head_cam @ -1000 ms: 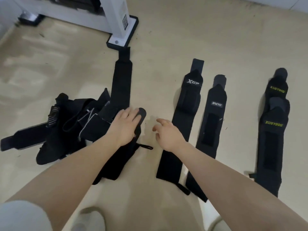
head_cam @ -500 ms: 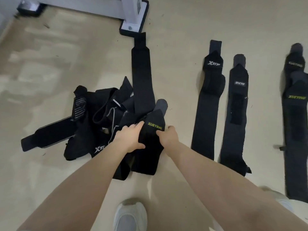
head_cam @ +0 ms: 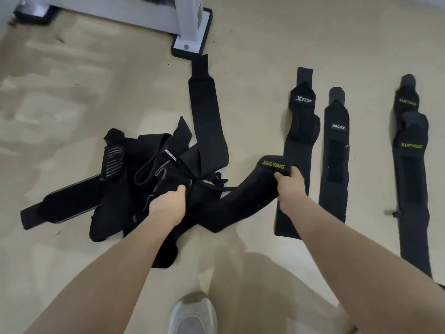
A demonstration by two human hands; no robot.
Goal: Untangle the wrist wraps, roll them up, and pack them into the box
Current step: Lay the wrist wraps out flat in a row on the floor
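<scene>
The right hand (head_cam: 290, 186) pinches the labelled end of a black XUEYING wrap (head_cam: 243, 191), thumb curled over the fabric just below the yellow lettering, and that wrap runs from this grip leftward and down to the heap under the other hand. The left hand (head_cam: 168, 204) is closed on a fold of the tangled pile of wraps (head_cam: 134, 184), fingers curled into the black cloth where several straps cross. The two hands are apart, the held wrap spanning the gap between them. Beyond the left hand, one long strap (head_cam: 206, 112) reaches away from the pile toward the foot of a white frame (head_cam: 190, 34). Just beside the right hand, on its outer side, three sets of wraps lie straight on the floor (head_cam: 265, 56): an XTEP wrap (head_cam: 302, 126) nearest, partly behind the hand, then a second black wrap (head_cam: 336, 150), then two overlapping XUEYING wraps (head_cam: 411, 165) farthest out. Below and between the forearms, a white shoe (head_cam: 192, 314) shows.
</scene>
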